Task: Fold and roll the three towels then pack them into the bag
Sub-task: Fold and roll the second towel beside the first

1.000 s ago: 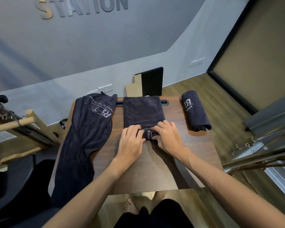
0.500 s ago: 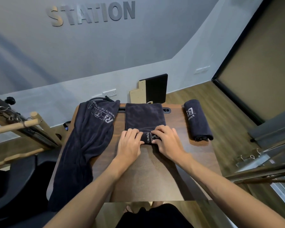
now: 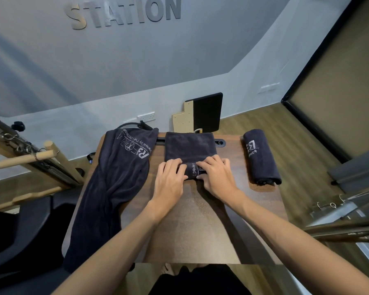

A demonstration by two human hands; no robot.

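Head view, near edge first: both bare forearms reach in over the wooden desk (image 3: 200,226). Left hand (image 3: 168,182) and right hand (image 3: 216,179) sit side by side on the near end of the middle towel (image 3: 190,147) — fingers curled over the small rolled-up portion, thumbs at its near side, so both hands hold the roll. White lettering shows on the roll between the two hands. Beyond the roll, the folded rest of this dark towel lies flat on the desk, running to the far edge.

Left of it: an unfolded dark towel (image 3: 115,184) with a white logo, loosely bunched, lying lengthwise along the left side of the desk and hanging off the near-left corner. The two towels lie close but apart at the hands.

Right side — a finished rolled towel (image 3: 261,158), logo up, lying on the right part of the desk, well apart from the right hand.

Far edge: a dark board (image 3: 207,112) leans against the grey wall, a wall socket (image 3: 146,117) to its left. Raised letters reading STATION (image 3: 124,13) are on the wall above.
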